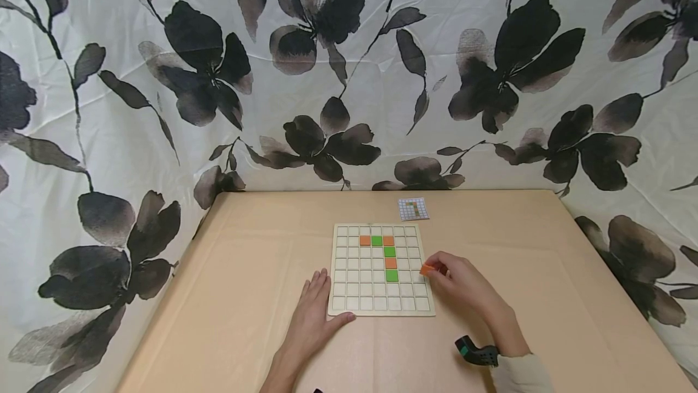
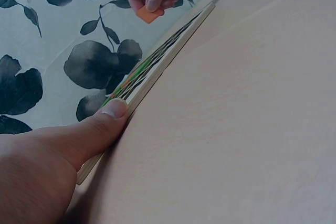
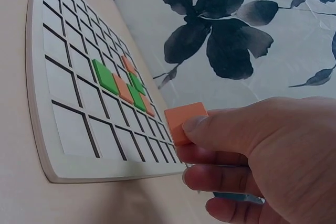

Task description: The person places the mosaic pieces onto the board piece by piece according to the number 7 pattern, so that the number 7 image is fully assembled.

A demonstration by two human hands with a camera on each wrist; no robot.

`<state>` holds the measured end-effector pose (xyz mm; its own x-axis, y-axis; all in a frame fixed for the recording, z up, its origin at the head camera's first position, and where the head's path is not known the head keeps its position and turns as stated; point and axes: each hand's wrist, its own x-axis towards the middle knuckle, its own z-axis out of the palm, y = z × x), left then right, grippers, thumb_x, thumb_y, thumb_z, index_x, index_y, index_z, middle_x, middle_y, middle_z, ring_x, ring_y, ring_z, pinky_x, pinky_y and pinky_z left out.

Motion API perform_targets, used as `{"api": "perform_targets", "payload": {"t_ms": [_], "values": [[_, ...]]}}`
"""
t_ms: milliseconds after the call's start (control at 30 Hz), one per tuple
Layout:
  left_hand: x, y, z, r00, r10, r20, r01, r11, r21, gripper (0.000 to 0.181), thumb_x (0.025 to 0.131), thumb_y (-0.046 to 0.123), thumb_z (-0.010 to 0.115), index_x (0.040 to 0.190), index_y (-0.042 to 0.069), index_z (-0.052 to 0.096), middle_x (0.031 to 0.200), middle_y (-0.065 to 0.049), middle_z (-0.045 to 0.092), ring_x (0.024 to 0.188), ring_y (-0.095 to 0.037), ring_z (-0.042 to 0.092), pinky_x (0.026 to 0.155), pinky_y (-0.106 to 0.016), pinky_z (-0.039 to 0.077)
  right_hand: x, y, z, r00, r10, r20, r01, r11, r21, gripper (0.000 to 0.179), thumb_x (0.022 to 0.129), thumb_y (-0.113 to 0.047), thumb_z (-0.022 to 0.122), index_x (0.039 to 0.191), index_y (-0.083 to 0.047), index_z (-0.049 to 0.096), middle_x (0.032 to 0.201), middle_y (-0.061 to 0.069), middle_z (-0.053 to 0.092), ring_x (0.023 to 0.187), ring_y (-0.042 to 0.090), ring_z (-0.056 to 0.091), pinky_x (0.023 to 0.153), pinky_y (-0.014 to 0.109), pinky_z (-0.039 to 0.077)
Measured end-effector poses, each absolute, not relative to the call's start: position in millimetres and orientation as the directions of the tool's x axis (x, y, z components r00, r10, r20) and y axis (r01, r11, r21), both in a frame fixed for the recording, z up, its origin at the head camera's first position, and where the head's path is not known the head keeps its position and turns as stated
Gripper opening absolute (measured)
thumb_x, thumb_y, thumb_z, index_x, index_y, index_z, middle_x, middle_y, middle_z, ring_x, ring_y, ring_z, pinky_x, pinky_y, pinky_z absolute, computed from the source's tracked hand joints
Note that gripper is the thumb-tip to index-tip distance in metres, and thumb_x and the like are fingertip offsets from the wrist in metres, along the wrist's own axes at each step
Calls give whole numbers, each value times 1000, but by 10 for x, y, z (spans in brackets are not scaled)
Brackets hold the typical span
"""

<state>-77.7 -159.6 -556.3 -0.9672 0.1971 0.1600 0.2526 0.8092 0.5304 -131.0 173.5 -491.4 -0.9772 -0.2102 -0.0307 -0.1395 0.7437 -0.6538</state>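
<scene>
A pale square board (image 1: 349,290) with a grid of white cells lies on the table; three green and three orange square tiles sit in it. They form a short row near the far side and a column running toward the front. My left hand (image 1: 313,314) lies along the board's left side with fingers straight, its thumb on the near edge. My right hand (image 1: 463,281) pinches an orange square tile (image 3: 178,119) between thumb and fingers, just by the board's right edge. In the left wrist view that orange tile (image 2: 149,16) shows beyond the board.
Behind the board lies a small printed card (image 1: 413,209) with a coloured grid pattern. The light wooden-toned table (image 1: 245,247) reaches back to a white cloth (image 1: 382,108) with dark flowers. A black band (image 1: 477,353) is on the right wrist.
</scene>
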Motion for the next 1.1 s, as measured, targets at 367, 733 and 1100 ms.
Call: {"api": "perform_targets", "payload": {"t_ms": [367, 733, 1100], "values": [[-773, -1599, -5560, -967, 197, 164, 254, 809, 530, 101, 80, 63, 72, 150, -3, 41, 159, -21, 38, 152, -35, 29, 130, -44, 19, -1310, 1634, -4966, -970, -240, -20, -166, 726, -667, 15, 91, -15, 73, 105, -14, 69, 90, -5, 66, 82, 13, 56, 67, 16, 52], [-774, -1598, -5553, -961, 204, 186, 272, 807, 523, 100, 79, 61, 74, 149, -4, 42, 158, -22, 38, 152, -35, 30, 130, -45, 20, -1306, 1529, -5002, -959, -285, -4, -211, 718, -663, 13, 91, -18, 74, 103, -16, 69, 90, -8, 66, 80, 9, 55, 68, 16, 53], [-777, -1612, -5581, -959, 206, 196, 279, 811, 514, 101, 79, 62, 73, 149, -4, 42, 158, -22, 39, 151, -35, 31, 130, -45, 20, -1289, 1463, -5057, -944, -329, 12, -251, 698, -670, 10, 93, -15, 72, 103, -16, 69, 89, -9, 66, 79, 8, 55, 68, 18, 53]]}}
